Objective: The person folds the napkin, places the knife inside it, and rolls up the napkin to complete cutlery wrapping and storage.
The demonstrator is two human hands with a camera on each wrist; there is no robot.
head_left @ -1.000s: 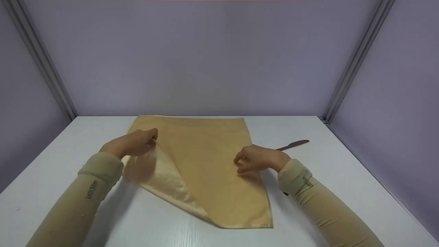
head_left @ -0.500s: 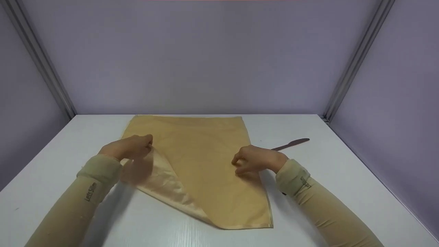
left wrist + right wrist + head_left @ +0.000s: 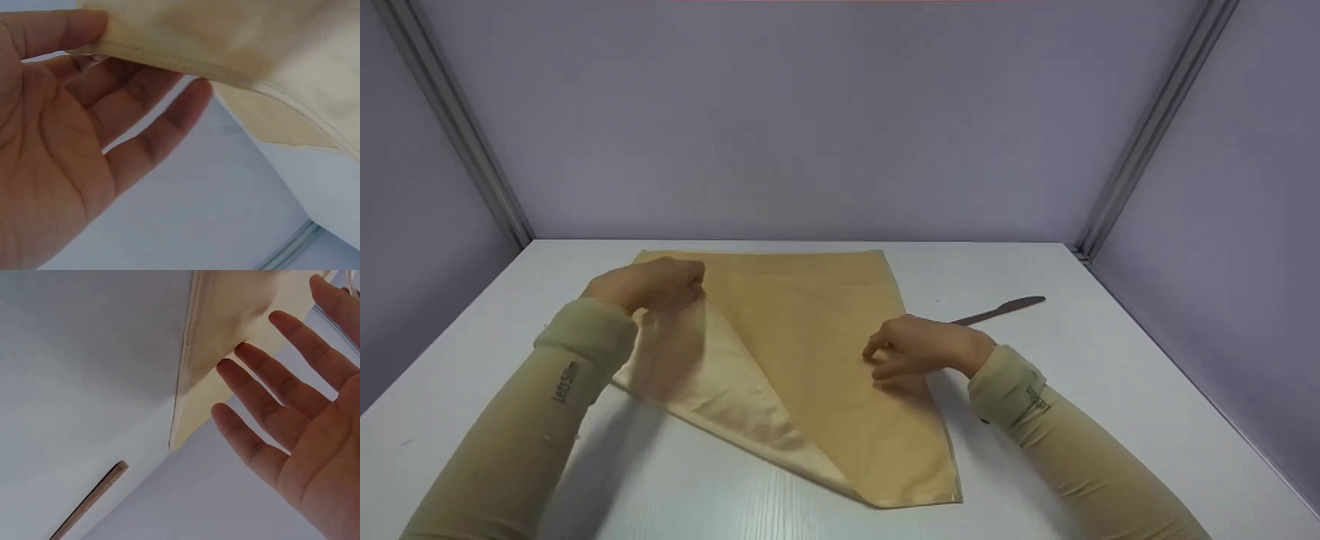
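A tan cloth (image 3: 817, 330) lies spread on the white table (image 3: 1110, 390). My left hand (image 3: 671, 285) pinches its near-left corner and holds it lifted over the cloth's far-left part, so the paler underside (image 3: 720, 390) shows. In the left wrist view the hemmed edge (image 3: 185, 62) runs between the thumb and fingers of my left hand (image 3: 84, 95). My right hand (image 3: 904, 351) rests its fingertips on the cloth near the right edge. In the right wrist view the right hand (image 3: 281, 405) has straight, spread fingers touching the cloth (image 3: 225, 320).
A dark table knife (image 3: 1001, 307) lies on the table just right of the cloth, behind my right wrist, and shows again as a knife tip (image 3: 93, 503). Lilac walls with metal corner posts (image 3: 1147, 135) enclose the table on three sides.
My left hand has carried the pinched corner farther from me, towards the cloth's far-left corner, widening the turned-over flap. The right hand has stayed in place on the cloth.
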